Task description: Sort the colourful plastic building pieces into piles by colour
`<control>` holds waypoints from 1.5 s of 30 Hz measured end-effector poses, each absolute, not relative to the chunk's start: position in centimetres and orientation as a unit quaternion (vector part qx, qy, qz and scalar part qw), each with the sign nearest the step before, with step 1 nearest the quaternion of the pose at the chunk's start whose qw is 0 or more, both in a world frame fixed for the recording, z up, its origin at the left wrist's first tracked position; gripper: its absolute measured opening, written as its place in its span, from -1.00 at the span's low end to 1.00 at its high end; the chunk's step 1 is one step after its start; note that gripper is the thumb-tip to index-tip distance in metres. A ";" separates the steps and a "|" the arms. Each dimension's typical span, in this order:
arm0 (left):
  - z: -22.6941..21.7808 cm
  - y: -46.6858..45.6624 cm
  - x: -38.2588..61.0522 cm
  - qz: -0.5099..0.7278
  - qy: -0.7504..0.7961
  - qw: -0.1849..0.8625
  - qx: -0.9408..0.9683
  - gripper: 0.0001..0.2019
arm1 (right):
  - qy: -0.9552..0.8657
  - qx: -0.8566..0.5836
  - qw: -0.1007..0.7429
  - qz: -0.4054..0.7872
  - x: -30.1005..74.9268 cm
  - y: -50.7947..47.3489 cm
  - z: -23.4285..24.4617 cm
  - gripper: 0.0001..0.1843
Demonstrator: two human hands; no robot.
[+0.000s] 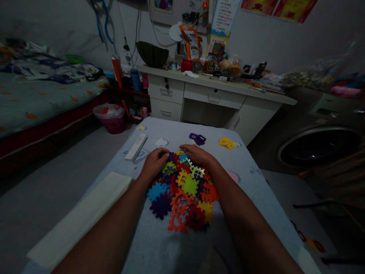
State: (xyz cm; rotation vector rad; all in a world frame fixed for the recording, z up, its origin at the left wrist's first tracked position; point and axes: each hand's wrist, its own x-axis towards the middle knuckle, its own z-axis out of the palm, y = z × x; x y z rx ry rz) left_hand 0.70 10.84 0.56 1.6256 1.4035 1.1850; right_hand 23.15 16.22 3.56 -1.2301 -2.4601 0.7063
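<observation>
Many likely light, stiff tiles (189, 185), centre: pinch edges; bordered by curled left hand (154, 163) and right hand (197, 155), grip unclear.

The wall poster (224, 17) is carrying rows of characters too small to read. The orange pouch (190, 41) is showing illegible print.

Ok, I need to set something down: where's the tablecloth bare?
Bare cloth spreads right of the right forearm; a smaller patch separates purple pieces from yellow pieces. Crowded: toward the left forearm, where the colourful pile lies, and beyond it, at the long white slab.
</observation>
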 end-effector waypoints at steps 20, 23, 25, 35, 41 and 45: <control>1.1 10.5 0.8 0.433 0.546 0.339 0.632 -0.71 | -0.773 -0.459 0.229 0.374 25.8 16.4 5.6 -0.89; 1.1 10.6 0.7 0.417 0.546 0.337 0.644 -0.70 | -0.746 -0.473 0.229 0.408 27.2 16.3 6.5 -0.89; 1.0 10.7 0.7 0.412 0.543 0.336 0.650 -0.70 | -0.726 -0.490 0.244 0.417 28.7 16.3 7.0 -0.86; 0.4 10.9 0.3 0.415 0.513 0.356 0.661 -0.72 | -0.394 -0.633 0.625 0.231 38.8 16.9 7.1 -0.84; 0.3 10.9 0.3 0.432 0.502 0.393 0.638 -0.70 | -0.258 -0.679 0.660 0.191 41.2 17.1 5.1 -0.89; 0.4 10.9 0.3 0.432 0.507 0.402 0.628 -0.69 | -0.236 -0.694 0.650 0.200 41.3 17.2 3.5 -0.88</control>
